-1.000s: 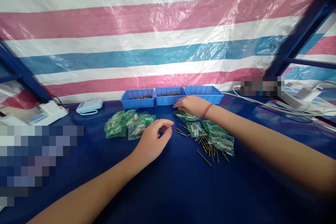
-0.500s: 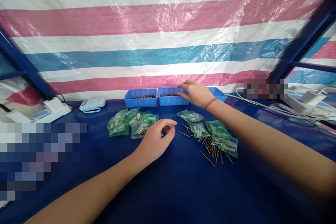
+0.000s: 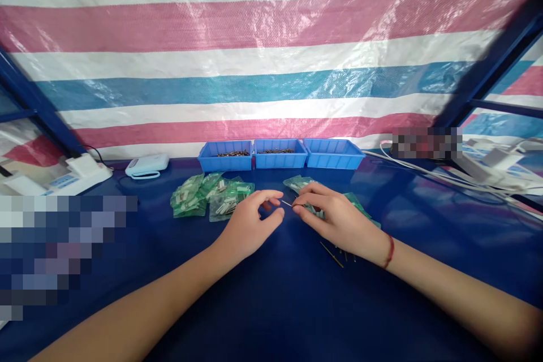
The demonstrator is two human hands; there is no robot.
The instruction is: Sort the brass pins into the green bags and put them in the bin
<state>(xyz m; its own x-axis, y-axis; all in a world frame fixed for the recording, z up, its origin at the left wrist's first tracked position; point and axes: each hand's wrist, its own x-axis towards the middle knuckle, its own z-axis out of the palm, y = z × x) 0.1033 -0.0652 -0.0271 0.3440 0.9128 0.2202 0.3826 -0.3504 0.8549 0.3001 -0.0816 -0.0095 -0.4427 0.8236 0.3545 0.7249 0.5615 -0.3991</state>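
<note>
My left hand (image 3: 248, 225) hovers above the blue table, thumb and fingers curved with a gap between them and nothing visible inside. Facing it, my right hand (image 3: 335, 218) pinches a thin metal pin (image 3: 287, 203), whose tip points towards the left fingertips. Beneath and behind the right hand lie clear green-tinted bags (image 3: 299, 182) with small pieces inside, partly covered. A few loose brass-coloured pins (image 3: 331, 254) show below that hand; most of their pile is hidden. More filled green bags (image 3: 189, 197) are heaped beyond my left hand.
At the back stand three blue bins: the left bin (image 3: 224, 163) and middle bin (image 3: 280, 159) contain small metal pieces; the right bin (image 3: 335, 159) also faces me. A light-blue case (image 3: 147, 166), a power strip (image 3: 80, 175) and white cables (image 3: 424, 172) flank them. Striped sheeting hangs behind.
My right hand has come back from the bins to the loose pins and now pinches one. My left hand has stayed nearly in place.
</note>
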